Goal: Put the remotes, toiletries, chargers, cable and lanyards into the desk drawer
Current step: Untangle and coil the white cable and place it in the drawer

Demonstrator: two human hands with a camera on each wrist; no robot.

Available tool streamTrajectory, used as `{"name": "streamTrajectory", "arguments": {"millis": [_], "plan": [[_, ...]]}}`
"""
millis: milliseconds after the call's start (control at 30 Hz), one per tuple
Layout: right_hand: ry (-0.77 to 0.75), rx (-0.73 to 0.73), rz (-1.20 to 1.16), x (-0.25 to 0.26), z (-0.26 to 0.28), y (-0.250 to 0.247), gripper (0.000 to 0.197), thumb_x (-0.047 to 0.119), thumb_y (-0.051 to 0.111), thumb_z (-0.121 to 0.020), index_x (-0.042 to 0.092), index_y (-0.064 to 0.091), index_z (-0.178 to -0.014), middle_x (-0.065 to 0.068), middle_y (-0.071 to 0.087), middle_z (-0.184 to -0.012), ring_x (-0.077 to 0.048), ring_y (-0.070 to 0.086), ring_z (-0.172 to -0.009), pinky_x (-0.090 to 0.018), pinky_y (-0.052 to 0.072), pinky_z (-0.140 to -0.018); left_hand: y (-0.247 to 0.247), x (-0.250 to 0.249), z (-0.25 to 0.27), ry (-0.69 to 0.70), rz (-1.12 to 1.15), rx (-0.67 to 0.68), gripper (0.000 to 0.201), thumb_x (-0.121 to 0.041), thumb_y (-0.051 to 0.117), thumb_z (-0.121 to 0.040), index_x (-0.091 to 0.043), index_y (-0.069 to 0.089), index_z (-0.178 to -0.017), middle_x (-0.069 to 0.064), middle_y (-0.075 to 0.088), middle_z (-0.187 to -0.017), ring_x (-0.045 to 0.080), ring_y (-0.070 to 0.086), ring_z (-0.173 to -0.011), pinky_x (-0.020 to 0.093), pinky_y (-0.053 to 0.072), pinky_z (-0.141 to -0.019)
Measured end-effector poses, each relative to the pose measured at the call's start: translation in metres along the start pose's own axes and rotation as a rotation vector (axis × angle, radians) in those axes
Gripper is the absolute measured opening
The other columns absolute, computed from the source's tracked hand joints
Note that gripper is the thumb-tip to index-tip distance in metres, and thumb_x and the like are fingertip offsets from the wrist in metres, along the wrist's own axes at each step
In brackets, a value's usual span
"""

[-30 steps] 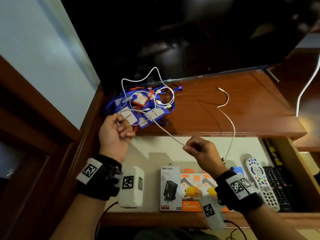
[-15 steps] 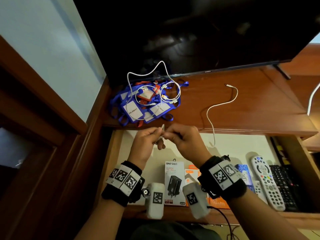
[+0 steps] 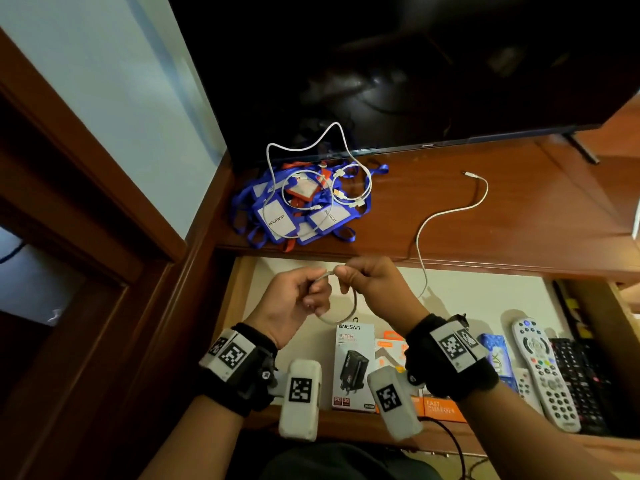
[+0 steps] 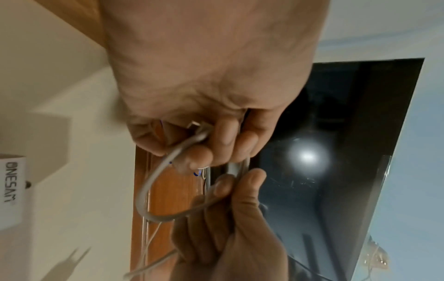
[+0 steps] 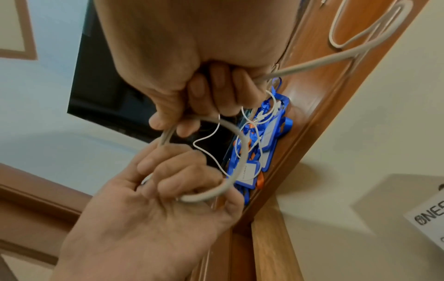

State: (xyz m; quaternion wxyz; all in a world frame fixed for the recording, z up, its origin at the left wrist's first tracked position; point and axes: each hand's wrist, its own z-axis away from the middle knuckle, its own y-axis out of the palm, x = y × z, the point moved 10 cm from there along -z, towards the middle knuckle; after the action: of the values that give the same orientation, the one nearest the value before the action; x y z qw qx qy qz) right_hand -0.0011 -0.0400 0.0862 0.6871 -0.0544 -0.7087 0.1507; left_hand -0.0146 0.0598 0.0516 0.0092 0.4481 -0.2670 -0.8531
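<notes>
White cable (image 3: pixel 446 216) looped between both hands' grip, left hand (image 3: pixel 294 303), right hand (image 3: pixel 374 285), above open drawer (image 3: pixel 485 299), wooden desk (image 3: pixel 519 216).

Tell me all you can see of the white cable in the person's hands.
The cable is thin, white and looks like flexible plastic. Near the hands it bends into one small loop above the open drawer, pinched by the left hand and right hand. The rest trails up over the desk edge and snakes across the wood to a small plug end.
</notes>
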Motion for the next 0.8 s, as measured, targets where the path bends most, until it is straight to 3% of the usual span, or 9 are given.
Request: {"name": "streamTrajectory", "arguments": {"millis": [67,167,300,400,567,633,700,800], "plan": [[-0.058,-0.145,0.016,0.005,0.003,-0.013,0.035,0.023,0.063,-0.089,0.008,0.061,-0.057,0.011,0.045,-0.043,-0.005,0.036,-0.044,-0.014,0.027,-0.050,0.005,0.005,-0.001,-0.003,0.033,0.024,0.035,-0.028,0.045,-0.084,-0.017,0.040,-0.051,-0.005,0.025,-0.045,0.011,0.026,-0.045,0.023,0.033,-0.051],[-0.100,-0.283,-0.027,0.009,0.011,-0.021,0.035,0.024,0.064,-0.087,0.007,0.062,-0.057,0.011,0.044,-0.041,-0.004,0.036,-0.043,-0.013,0.027,-0.049,0.010,0.009,0.000,-0.036,0.067,0.048,0.038,-0.032,0.043,-0.089,-0.016,0.038,-0.055,-0.004,0.026,-0.046,0.012,0.028,-0.043,0.029,0.033,-0.061],[-0.070,-0.356,-0.143,0.006,0.015,-0.032,0.024,0.012,0.061,-0.089,-0.001,0.069,-0.070,0.016,0.048,-0.042,-0.002,0.039,-0.044,-0.011,0.029,-0.050,0.007,0.009,0.001,-0.021,0.169,0.020,0.040,-0.030,0.042,-0.092,-0.014,0.047,-0.056,-0.003,0.030,-0.048,0.012,0.032,-0.041,0.032,0.038,-0.070],[-0.087,-0.382,-0.136,0.006,0.018,-0.038,0.019,0.011,0.062,-0.088,0.003,0.072,-0.074,0.016,0.050,-0.045,-0.003,0.040,-0.047,-0.012,0.031,-0.051,0.005,0.014,0.003,-0.037,0.184,0.028,0.040,-0.027,0.039,-0.094,-0.013,0.048,-0.059,-0.004,0.030,-0.045,0.010,0.030,-0.039,0.031,0.039,-0.071],[-0.035,-0.452,-0.121,-0.009,0.026,-0.043,0.021,0.008,0.059,-0.090,0.007,0.068,-0.071,0.004,0.049,-0.050,-0.004,0.039,-0.047,-0.018,0.034,-0.050,0.009,0.015,0.004,-0.044,0.103,0.044,0.041,-0.026,0.037,-0.097,-0.012,0.051,-0.061,-0.003,0.031,-0.046,0.011,0.030,-0.040,0.030,0.039,-0.069],[0.008,-0.447,-0.147,-0.012,0.026,-0.042,0.019,0.007,0.057,-0.091,0.005,0.066,-0.074,0.001,0.049,-0.053,-0.003,0.040,-0.048,-0.016,0.034,-0.051,0.006,0.011,0.004,-0.017,0.045,0.011,0.038,-0.026,0.043,-0.092,-0.011,0.052,-0.059,-0.001,0.032,-0.046,0.013,0.032,-0.045,0.030,0.035,-0.067],[0.056,-0.376,-0.229,-0.013,0.023,-0.035,0.016,0.006,0.054,-0.093,0.002,0.063,-0.080,0.006,0.046,-0.053,-0.001,0.037,-0.047,-0.013,0.032,-0.048,0.005,0.009,0.003,-0.014,0.064,0.000,0.035,-0.027,0.045,-0.087,-0.012,0.050,-0.056,-0.003,0.029,-0.044,0.013,0.030,-0.044,0.029,0.033,-0.063],[0.149,-0.135,-0.386,-0.011,0.022,-0.006,0.020,0.014,0.048,-0.097,-0.001,0.062,-0.093,0.013,0.041,-0.049,0.000,0.033,-0.043,-0.009,0.028,-0.042,0.010,0.007,0.001,-0.078,0.222,0.051,0.035,-0.029,0.044,-0.087,-0.015,0.048,-0.055,-0.008,0.025,-0.042,0.006,0.024,-0.036,0.023,0.039,-0.058]]}}
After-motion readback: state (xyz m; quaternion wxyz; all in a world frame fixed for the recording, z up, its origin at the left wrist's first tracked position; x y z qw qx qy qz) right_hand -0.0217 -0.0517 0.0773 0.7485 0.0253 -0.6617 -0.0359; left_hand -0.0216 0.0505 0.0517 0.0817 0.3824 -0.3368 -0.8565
